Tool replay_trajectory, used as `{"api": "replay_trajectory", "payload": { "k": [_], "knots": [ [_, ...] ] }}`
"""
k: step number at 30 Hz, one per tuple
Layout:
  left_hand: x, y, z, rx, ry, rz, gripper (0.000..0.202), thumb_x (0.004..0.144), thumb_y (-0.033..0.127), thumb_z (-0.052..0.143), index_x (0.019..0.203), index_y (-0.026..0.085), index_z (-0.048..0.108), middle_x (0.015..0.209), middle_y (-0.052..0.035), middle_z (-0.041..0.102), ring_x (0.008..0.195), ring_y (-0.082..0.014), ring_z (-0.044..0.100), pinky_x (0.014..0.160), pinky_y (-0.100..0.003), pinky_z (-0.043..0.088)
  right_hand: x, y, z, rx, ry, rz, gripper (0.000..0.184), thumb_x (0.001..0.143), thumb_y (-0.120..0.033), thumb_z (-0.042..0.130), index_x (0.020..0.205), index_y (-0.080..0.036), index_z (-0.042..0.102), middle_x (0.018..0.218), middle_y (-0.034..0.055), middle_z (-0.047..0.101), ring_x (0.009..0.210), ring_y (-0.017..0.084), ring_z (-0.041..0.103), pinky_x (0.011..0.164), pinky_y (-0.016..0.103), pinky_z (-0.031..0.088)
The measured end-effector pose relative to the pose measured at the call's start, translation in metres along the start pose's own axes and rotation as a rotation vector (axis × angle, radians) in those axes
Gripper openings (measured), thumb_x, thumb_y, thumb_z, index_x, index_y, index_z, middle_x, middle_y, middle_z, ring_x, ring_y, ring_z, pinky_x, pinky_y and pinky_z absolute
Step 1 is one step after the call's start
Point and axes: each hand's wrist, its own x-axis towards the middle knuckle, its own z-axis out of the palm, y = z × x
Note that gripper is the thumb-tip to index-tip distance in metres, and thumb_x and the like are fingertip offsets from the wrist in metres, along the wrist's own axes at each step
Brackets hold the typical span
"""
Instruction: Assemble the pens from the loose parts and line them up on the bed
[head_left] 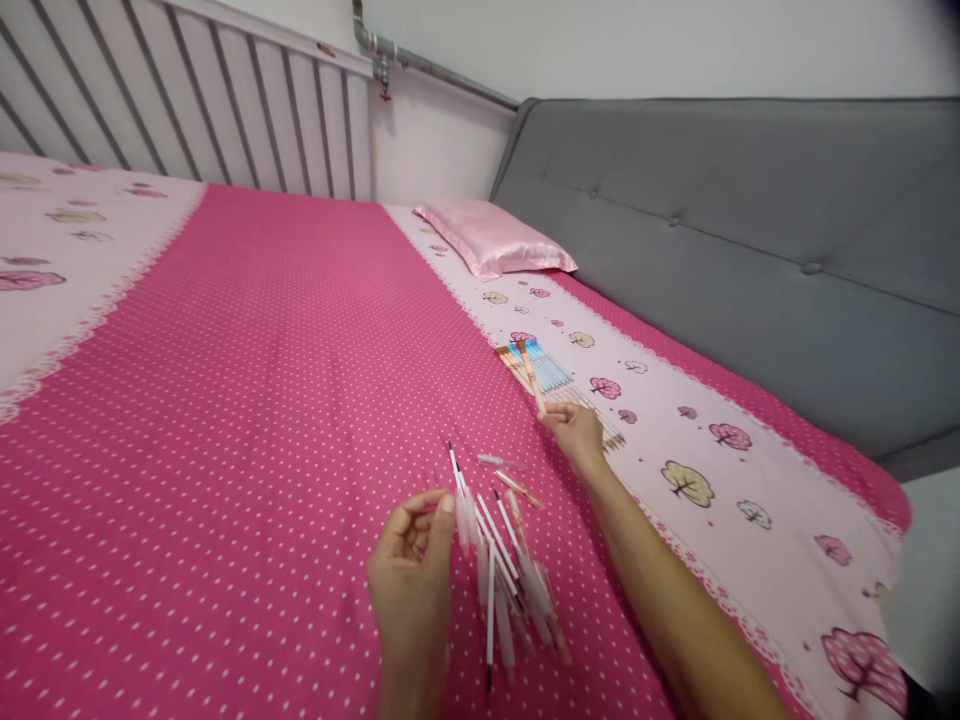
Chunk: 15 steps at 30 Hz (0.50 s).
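Note:
My right hand pinches the lower end of a pen with a peach barrel and brown top. It holds the pen over a neat row of peach pens with brown ends and blue-ended pens. Partly behind that hand lies another row of pale, thin pens. My left hand is curled, thumb and forefinger close together, at the left edge of a loose pile. Whatever those fingertips hold is hard to make out. The pile mixes white sticks with dark tips, like pen refills, and pale translucent barrels.
A pink dotted bedspread with a tree-patterned band covers the bed. At the far end lies a shiny pink pillow. A grey padded headboard rises on the right, and a white slatted rail stands behind, near a pipe.

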Motion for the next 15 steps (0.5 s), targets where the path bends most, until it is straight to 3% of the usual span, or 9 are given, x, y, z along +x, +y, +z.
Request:
{"api": "replay_trajectory", "payload": {
  "k": [15],
  "knots": [
    [0.001,0.002,0.0,-0.021,0.024,-0.016,0.032,0.066,0.041,0.069,0.085,0.016,0.062,0.076,-0.0021,0.061,0.081,-0.0167,0.056,0.066,-0.025,0.042,0.042,-0.026,0.036,-0.319,0.029,0.124,0.017,0.067,-0.032,0.066,0.082,-0.025,0.072,0.089,0.0048,0.072,0.088,0.024,0.065,0.072,0.031,0.048]
  ]
}}
